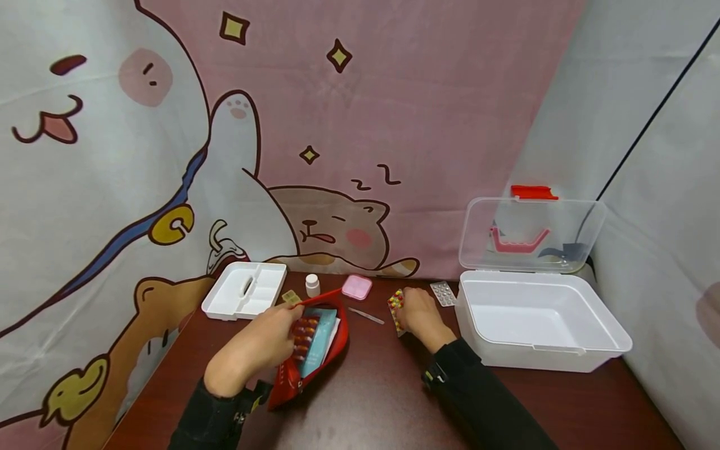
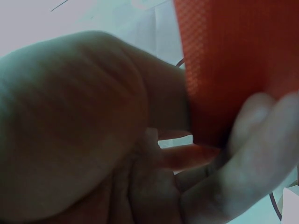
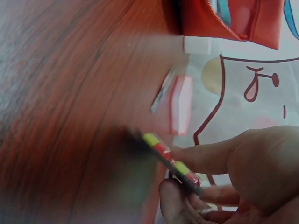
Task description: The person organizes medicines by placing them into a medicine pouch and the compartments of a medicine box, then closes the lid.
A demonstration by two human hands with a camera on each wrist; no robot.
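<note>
Red grainy pouch [image 1: 287, 379] gapes in left hand [image 1: 267, 337]; right hand [image 1: 420, 314] pinches bumpy blister [image 1: 395, 305].

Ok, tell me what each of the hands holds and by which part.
The left hand grips the red pouch by the edge of its opening; the right hand pinches the red-and-yellow capsule pack by one edge.
</note>
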